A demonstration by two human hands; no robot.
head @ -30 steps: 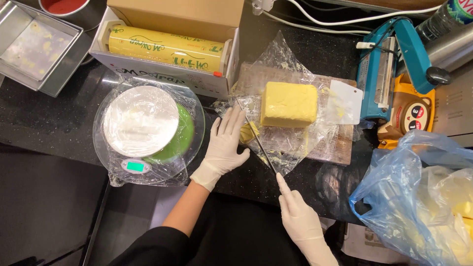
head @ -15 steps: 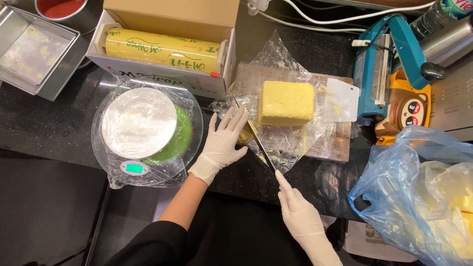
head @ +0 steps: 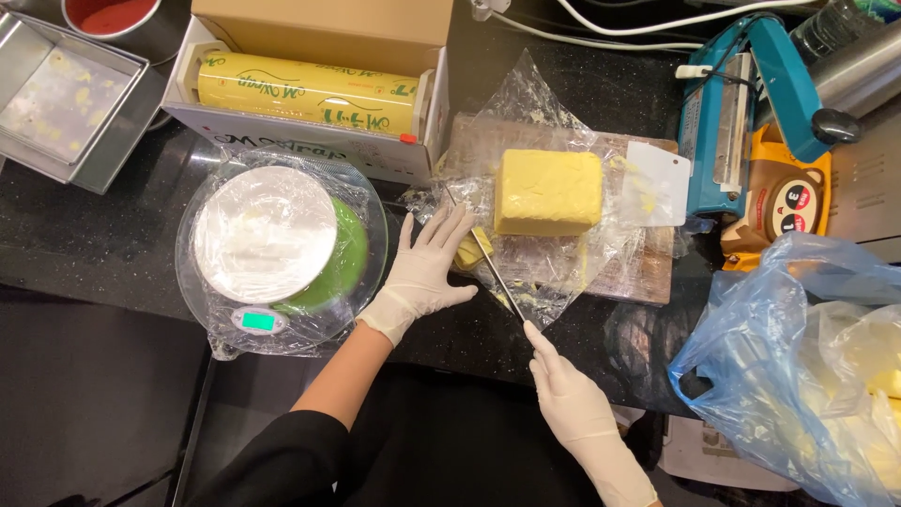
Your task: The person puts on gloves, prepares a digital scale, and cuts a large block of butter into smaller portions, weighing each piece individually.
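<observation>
While the left hand (head: 424, 268) lies flat, steadying a small butter piece (head: 469, 250), the right hand (head: 572, 404) grips the knife (head: 493, 272). Plastic wrap (head: 563, 272) shields the board.

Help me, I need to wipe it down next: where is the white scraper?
In the head view, the white scraper lies on the right end of the wooden board, just right of the butter block and left of the blue sealer.

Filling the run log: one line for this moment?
left hand: steadies butter slice | right hand: holds knife | butter block: on wrap
</observation>
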